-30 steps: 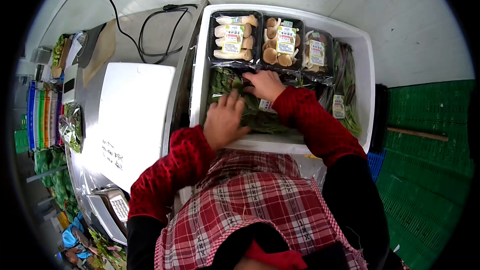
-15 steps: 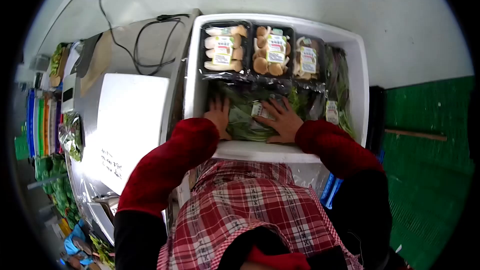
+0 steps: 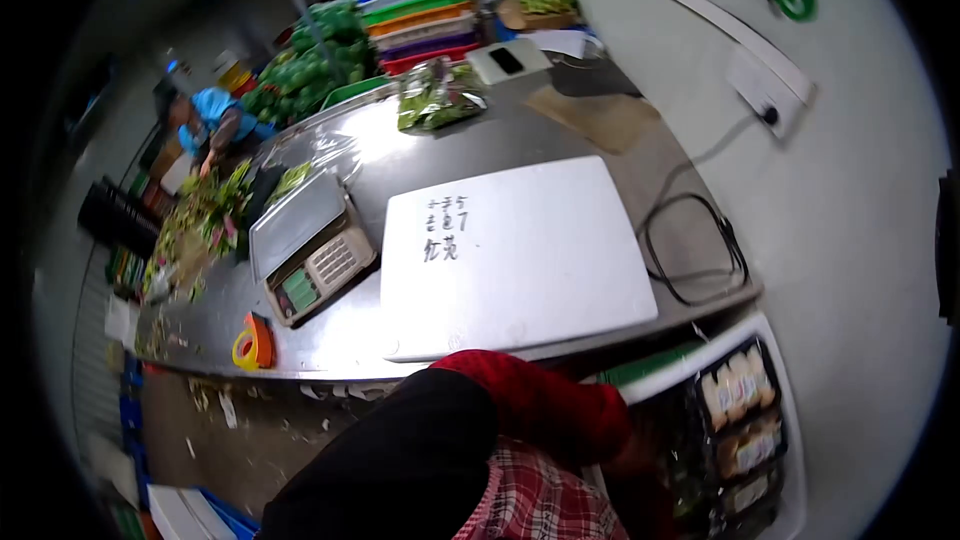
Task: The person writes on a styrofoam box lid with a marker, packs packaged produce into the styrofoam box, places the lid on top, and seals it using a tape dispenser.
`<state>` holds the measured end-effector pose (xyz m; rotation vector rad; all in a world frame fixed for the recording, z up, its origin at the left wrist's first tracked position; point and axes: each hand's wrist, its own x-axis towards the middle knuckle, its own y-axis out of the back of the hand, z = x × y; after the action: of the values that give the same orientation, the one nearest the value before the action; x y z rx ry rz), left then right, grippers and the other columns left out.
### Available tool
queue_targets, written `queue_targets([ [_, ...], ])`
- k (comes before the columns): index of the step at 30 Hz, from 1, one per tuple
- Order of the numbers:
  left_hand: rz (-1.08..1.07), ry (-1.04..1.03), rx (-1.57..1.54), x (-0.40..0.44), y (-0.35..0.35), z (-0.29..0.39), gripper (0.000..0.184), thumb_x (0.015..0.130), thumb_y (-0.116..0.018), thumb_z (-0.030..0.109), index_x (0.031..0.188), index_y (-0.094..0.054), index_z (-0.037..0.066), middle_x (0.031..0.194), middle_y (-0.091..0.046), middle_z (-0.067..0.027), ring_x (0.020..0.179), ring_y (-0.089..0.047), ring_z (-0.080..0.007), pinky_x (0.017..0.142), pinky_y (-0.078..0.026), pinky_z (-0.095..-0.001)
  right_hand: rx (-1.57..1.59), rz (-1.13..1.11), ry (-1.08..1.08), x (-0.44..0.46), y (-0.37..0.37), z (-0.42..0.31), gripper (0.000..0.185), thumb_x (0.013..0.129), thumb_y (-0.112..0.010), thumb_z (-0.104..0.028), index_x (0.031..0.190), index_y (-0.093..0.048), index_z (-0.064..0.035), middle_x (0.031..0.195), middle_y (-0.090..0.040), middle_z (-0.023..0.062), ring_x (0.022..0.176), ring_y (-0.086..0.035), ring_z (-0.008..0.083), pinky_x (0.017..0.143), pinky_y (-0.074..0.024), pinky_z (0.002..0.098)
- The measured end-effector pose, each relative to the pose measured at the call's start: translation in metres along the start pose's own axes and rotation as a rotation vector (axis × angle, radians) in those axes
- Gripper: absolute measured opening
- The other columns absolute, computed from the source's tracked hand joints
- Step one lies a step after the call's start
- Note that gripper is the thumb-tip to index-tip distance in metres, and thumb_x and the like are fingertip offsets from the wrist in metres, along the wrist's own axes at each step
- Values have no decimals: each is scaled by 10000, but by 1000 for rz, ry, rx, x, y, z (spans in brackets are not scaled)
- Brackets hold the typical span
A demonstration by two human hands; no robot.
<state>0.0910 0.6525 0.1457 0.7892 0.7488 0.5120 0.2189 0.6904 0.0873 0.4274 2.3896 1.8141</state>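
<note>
Three mushroom packs (image 3: pixel 750 448) line the foam box (image 3: pixel 672 377) in my head view, their row running lengthwise, right of the nearer left hand (image 3: pixel 634 450). Shadow obscures its fingers: I cannot tell the grip; no right hand shows.

- Out on the steel table (image 3: pixel 330 348), here's a scale (image 3: pixel 335 260), green display and pale keypad on its front.
- Just beside it, near the edge, an orange tape dispenser (image 3: pixel 263 342) with a yellow roll!
- Far side now: a stack of crates (image 3: pixel 420 22), blue on top, red at the bottom.
- Left of those, bulging green net sacks (image 3: pixel 315 55).
- In front, a clear bag of leafy greens (image 3: pixel 440 98).
- Over on the left, a person in blue (image 3: pixel 213 103) beside heaped loose greens (image 3: pixel 220 210).
- And a black cable (image 3: pixel 738 258), looped near the wall socket (image 3: pixel 750 90).
</note>
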Motion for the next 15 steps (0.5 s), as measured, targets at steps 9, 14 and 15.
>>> queue_targets([
  [9, 1528, 1036, -470, -320, 35, -132, 363, 815, -728, 305, 1047, -680, 31, 955, -688, -146, 830, -679, -273, 742, -544, -357, 164, 283, -164, 50, 107, -49, 247, 859, -689, -152, 1047, -667, 7, 989, -683, 184, 883, -644, 360, 751, -531, 429],
  [14, 1917, 1222, -1355, -485, -36, -272, 388, 839, -689, 339, 936, -669, -36, 726, -629, -113, 701, -638, -232, 570, -525, -358, 504, 16, -45, 194, 99, -136, 380, 872, -676, -233, 1180, -601, -23, 1135, -626, 183, 955, -625, 366, 824, -516, 400],
  [15, 2066, 1225, -1397, -507, -45, -296, 391, 837, -688, 332, 948, -661, -42, 720, -604, -102, 663, -614, -218, 547, -519, -358, 502, -67, -69, 232, 98, -163, 515, 859, -688, -339, 1261, -564, -43, 1226, -577, 220, 1091, -568, 392, 932, -466, 433],
])
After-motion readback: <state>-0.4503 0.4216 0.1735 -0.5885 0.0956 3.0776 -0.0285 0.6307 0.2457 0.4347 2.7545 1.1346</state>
